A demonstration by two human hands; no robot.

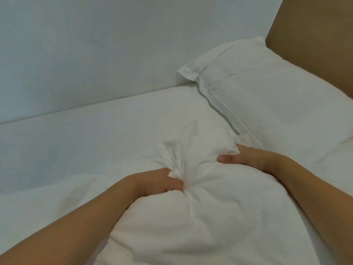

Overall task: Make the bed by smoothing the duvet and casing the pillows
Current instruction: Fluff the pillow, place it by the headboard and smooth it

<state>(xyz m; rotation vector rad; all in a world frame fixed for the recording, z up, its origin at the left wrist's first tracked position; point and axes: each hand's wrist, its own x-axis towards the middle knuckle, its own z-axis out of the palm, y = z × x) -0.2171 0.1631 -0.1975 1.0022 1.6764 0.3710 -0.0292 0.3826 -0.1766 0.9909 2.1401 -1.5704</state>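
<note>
A plump white pillow (206, 217) lies in front of me on the bed, its far end bunched into folds. My left hand (158, 181) grips a gathered fold of its fabric near the middle. My right hand (242, 158) pinches the pillow's far right corner, thumb on top. A second white pillow (267, 100) in a flanged case lies flat at the head of the bed, to the right and beyond my hands. White bedding (76, 142) covers the mattress on the left.
A pale wall (95, 50) runs along the far side of the bed. A brown headboard (315, 35) rises at the upper right behind the cased pillow.
</note>
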